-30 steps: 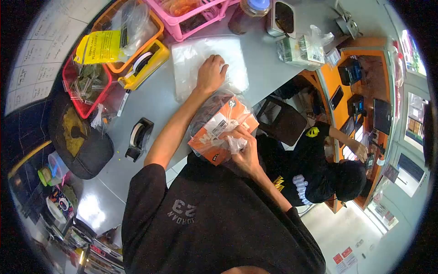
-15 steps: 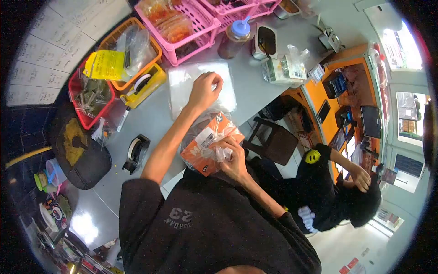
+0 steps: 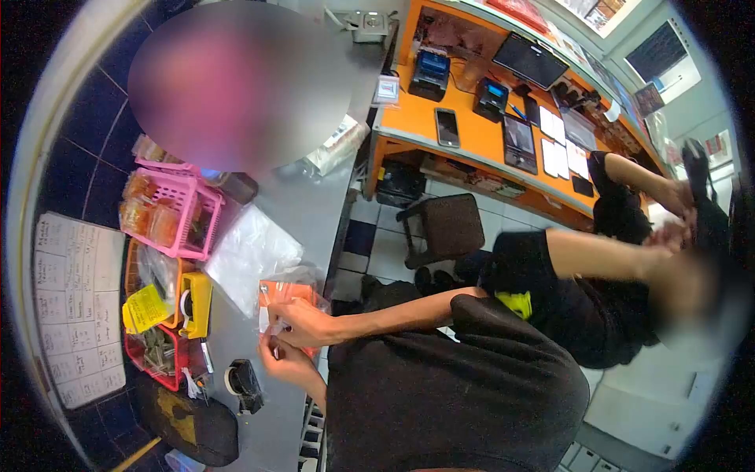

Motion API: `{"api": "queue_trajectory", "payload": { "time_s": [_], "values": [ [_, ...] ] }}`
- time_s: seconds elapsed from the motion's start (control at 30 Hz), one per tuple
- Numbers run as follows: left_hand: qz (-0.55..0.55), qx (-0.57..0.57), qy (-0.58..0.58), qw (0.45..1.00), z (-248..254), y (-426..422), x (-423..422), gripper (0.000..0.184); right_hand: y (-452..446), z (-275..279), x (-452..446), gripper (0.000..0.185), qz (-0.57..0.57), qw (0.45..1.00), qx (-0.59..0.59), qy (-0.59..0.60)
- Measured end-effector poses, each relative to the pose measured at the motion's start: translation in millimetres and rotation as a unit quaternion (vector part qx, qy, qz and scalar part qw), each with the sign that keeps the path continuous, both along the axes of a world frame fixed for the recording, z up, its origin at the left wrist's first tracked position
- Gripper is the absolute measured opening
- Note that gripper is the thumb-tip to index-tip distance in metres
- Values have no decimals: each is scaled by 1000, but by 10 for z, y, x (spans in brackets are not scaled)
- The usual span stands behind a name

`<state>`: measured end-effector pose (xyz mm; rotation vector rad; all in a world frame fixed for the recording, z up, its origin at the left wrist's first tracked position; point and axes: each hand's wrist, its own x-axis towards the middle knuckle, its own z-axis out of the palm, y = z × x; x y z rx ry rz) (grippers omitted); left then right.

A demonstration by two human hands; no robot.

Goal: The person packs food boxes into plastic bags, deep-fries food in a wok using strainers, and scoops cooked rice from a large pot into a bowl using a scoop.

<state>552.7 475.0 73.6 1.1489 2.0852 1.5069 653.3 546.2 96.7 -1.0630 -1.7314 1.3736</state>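
An orange package (image 3: 291,293) with a white label stands inside a clear plastic bag at the counter's edge. My right hand (image 3: 305,322) is closed in front of it, its fingers pinched on the gathered plastic. Just below, my left hand (image 3: 289,366) has its fingertips drawn together close to the right hand's fingers. What lies between the left fingertips is too small to make out. Beyond the package lies a stack of clear plastic sheets or bags (image 3: 250,256). A black tape dispenser (image 3: 248,385) sits on the counter nearer my left arm.
Pink baskets (image 3: 185,212) of food packs, an orange basket (image 3: 141,263), a red basket (image 3: 153,358) and a yellow tape dispenser (image 3: 197,305) line the wall side. A brown chair (image 3: 452,228) stands by the orange desk (image 3: 401,126). A co-worker (image 3: 582,291) in black is at right.
The view has turned towards the desk. My left hand has come back from above the plastic stack to my right hand at the package. The co-worker's arms have moved.
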Motion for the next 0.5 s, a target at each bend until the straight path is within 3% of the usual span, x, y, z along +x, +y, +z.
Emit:
{"api": "queue_trajectory", "payload": {
  "time_s": [0.03, 0.2, 0.23, 0.3, 0.37, 0.43, 0.5],
  "values": [
    [0, 23, 66, 998, -1, 0, 13, 19, 19, 32, 7, 21, 18, 1000, 7, -14],
    [22, 31, 60, 997, -125, -27, 89, 25, 85, 59, -26, 14, 57, 994, 72, -66],
    [4, 29, 46, 999, -143, -37, 83, 23, 84, 49, -46, 17, 28, 988, 146, -49],
    [-14, 26, 35, 999, -182, -60, 100, 22, 119, 25, -69, 19, 66, 986, 139, -68],
    [-24, 125, -112, 986, -200, -32, 176, 20, 72, 27, -117, 18, 87, 977, 174, -90],
    [-16, 118, -122, 985, -252, -9, 161, 30, 43, 18, -164, 17, 107, 965, 209, -115],
    [-5, 116, -131, 985, -295, 10, 119, 41, 43, 0, -221, 27, 165, 952, 230, -115]
  ]
}}
